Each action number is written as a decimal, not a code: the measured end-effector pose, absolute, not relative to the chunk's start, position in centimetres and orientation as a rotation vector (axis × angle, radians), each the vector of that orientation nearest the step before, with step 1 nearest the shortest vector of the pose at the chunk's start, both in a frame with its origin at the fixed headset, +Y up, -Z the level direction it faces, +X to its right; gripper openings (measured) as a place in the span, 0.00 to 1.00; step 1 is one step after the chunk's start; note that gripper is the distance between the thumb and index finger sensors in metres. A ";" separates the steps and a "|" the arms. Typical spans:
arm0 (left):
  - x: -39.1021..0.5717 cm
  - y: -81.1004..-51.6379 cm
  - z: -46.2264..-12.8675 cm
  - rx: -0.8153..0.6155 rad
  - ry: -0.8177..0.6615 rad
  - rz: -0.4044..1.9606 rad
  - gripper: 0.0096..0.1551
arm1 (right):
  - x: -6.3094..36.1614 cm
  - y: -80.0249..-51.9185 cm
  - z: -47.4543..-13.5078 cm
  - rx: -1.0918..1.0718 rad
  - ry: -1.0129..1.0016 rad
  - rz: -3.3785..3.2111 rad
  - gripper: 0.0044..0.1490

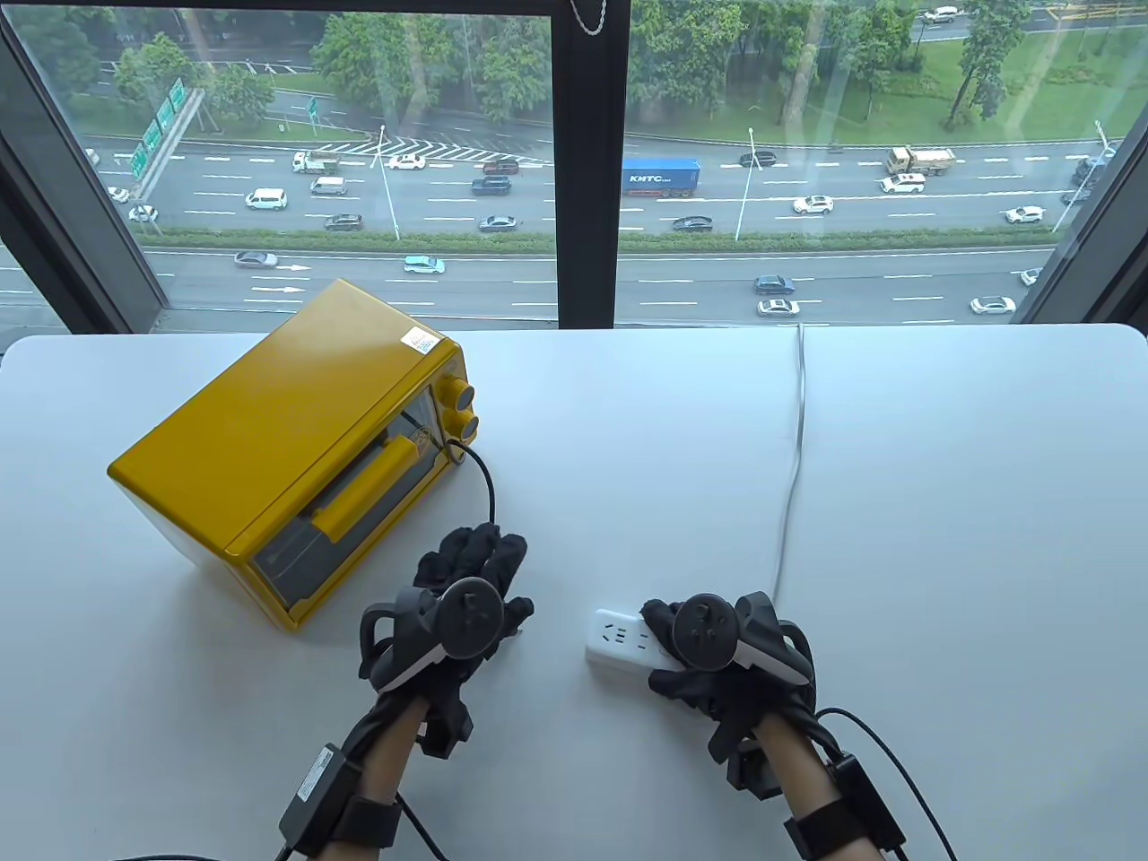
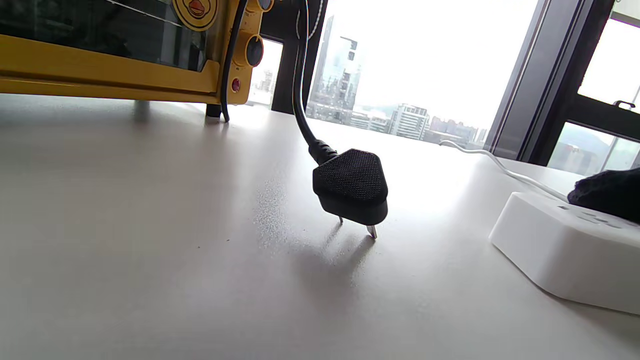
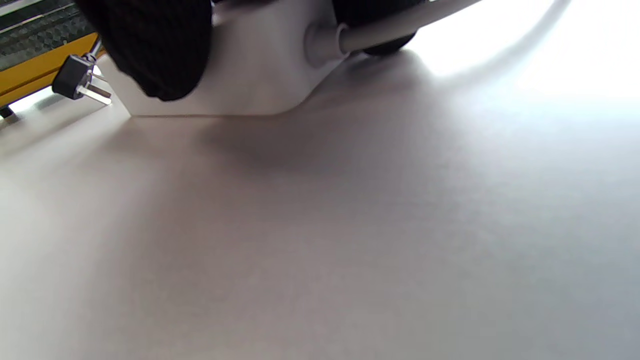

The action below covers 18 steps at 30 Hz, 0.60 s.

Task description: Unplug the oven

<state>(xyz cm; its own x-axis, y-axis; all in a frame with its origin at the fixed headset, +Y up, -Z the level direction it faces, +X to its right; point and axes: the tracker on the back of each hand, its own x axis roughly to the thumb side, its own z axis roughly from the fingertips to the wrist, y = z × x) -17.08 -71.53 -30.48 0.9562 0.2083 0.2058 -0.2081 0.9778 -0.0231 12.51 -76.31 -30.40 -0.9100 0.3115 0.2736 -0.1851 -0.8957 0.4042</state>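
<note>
The yellow oven (image 1: 287,448) stands at the left of the white table (image 1: 942,538). Its black cord (image 1: 489,489) runs from the knob side down into the bunched fingers of my left hand (image 1: 475,556). In the left wrist view the black plug (image 2: 352,187) is out of the strip, hanging from the cord (image 2: 299,90) with its prongs just touching the table. My right hand (image 1: 664,628) grips the white power strip (image 1: 619,637) from above and holds it down. In the right wrist view its fingers (image 3: 155,45) lie against the strip (image 3: 250,65), and the plug (image 3: 72,82) shows beyond.
The strip's white cable (image 1: 794,466) runs from the strip back over the table's far edge. The window frame (image 1: 587,161) rises behind the table. The oven door (image 2: 110,75) faces my left hand.
</note>
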 end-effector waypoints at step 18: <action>-19.8 -74.7 -29.4 -0.372 -0.133 -0.003 0.53 | 22.7 -73.2 -30.2 -0.011 -0.035 2.895 0.47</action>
